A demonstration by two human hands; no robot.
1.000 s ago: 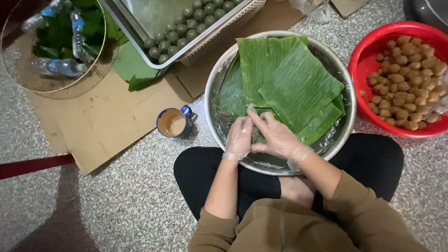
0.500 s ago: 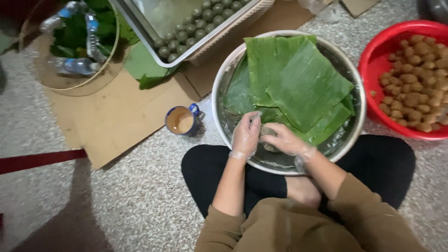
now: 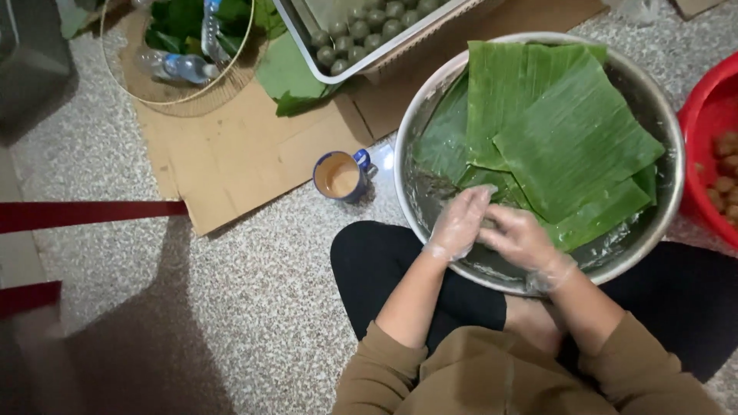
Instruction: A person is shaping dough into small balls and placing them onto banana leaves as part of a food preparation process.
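Note:
A large metal bowl [image 3: 415, 123] sits on the floor in front of my crossed legs, with several green banana leaves [image 3: 553, 131] laid over it. Both my hands wear thin clear plastic gloves and meet over the bowl's near rim. My left hand [image 3: 460, 223] is cupped against my right hand [image 3: 520, 237], the fingers closed together around something small that I cannot make out. The leaves lie just beyond my fingertips.
A blue mug [image 3: 340, 175] with a brownish drink stands left of the bowl. A white tray of green balls [image 3: 361, 27] rests on flattened cardboard [image 3: 238, 154]. A round basket [image 3: 173, 46] holds leaves and plastic bottles. A red basin [image 3: 711, 146] of brown balls is at right.
The view has shifted left, so the bowl sits further right. My hands have drawn back from the leaves to the bowl's near rim and pressed together.

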